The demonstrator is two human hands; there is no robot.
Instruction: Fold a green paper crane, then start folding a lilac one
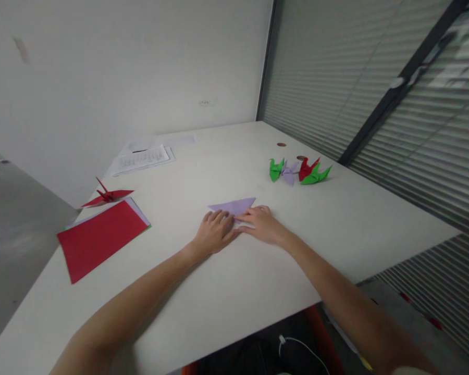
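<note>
A sheet of light purple origami paper [236, 205], folded into a triangle, lies on the white table in front of me with its long edge away from me. My left hand [216, 230] presses its bent fingers on the near left part of the paper, holding it. From the right, my right hand [261, 224] has its fingers closed on the near edge, the thumb close to my left thumb. Both hands cover the paper's near corner.
A red paper sheet [103, 237] tops a stack at the left, with a red paper crane [108, 196] behind it. Several folded birds, including a green one [276, 170], stand at the right. Printed sheets [143, 158] lie at the back left. Blinds [328, 78] border the right.
</note>
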